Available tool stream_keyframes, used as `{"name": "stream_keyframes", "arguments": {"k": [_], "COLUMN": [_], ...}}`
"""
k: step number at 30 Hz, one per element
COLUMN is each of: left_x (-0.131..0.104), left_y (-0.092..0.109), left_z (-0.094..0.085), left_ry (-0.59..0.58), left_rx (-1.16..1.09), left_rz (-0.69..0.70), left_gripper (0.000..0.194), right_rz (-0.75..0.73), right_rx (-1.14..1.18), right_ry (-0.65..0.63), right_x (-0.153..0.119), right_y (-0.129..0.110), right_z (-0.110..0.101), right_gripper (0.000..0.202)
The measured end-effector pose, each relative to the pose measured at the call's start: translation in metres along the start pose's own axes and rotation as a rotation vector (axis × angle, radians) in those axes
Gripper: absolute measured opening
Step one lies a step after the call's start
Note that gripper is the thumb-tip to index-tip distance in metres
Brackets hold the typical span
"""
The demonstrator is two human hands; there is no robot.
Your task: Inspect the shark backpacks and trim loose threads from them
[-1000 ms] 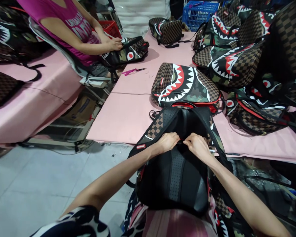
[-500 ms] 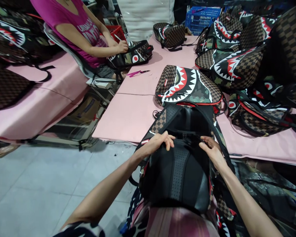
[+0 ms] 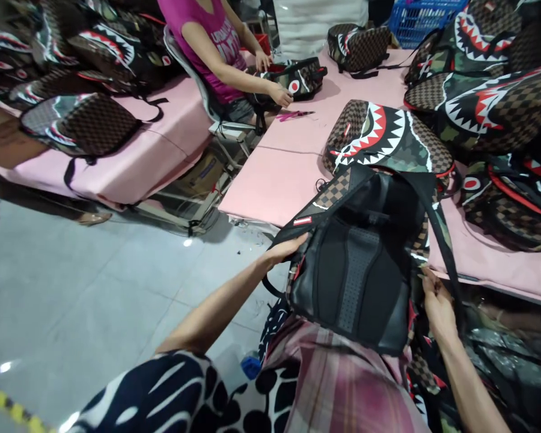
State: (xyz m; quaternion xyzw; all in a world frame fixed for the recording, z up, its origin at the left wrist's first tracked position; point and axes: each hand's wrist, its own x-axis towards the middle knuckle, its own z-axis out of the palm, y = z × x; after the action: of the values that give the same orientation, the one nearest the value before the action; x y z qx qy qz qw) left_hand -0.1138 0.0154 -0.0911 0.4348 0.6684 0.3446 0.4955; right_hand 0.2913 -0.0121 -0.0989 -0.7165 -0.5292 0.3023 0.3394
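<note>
A backpack point(image 3: 354, 276) with its black padded back facing up leans from the pink table's edge onto my lap. My left hand point(image 3: 288, 248) is at its left side, beneath the shoulder strap with a red label; the fingertips are hidden behind the bag's edge. On the right side, my right hand point(image 3: 439, 297) has its fingers bent against the bag's edge, inside the other strap. What those fingers hold is too dark to make out. Just beyond lies a shark-mouth backpack point(image 3: 383, 135) on the table.
More shark-mouth backpacks point(image 3: 482, 111) are piled at the right of the pink table point(image 3: 270, 180). Across it a seated person point(image 3: 216, 54) handles another bag, beside pink scissors point(image 3: 295, 115). A second table point(image 3: 130, 174) at the left holds several bags.
Both my hands have moved from the upper back panel out to the bag's sides. The view has turned left. The other person's hands have spread apart over their bag, and the pen is no longer visible.
</note>
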Motion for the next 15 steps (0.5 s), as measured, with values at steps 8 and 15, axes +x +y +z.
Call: {"name": "stream_keyframes", "arguments": {"k": [8, 15], "left_x": [-0.066, -0.074], "left_y": [-0.024, -0.018], "left_z": [-0.025, -0.033], "left_ry": [-0.131, -0.367], "left_rx": [-0.358, -0.509], "left_rz": [-0.135, -0.104], "left_gripper": [0.042, 0.037], "right_rz": [0.032, -0.076], "right_rx": [0.317, 0.236], "right_ry": [-0.153, -0.186], "right_x": [0.007, 0.008], "right_y": [-0.023, -0.030], "right_z": [0.017, 0.019], "right_gripper": [0.038, 0.035]}}
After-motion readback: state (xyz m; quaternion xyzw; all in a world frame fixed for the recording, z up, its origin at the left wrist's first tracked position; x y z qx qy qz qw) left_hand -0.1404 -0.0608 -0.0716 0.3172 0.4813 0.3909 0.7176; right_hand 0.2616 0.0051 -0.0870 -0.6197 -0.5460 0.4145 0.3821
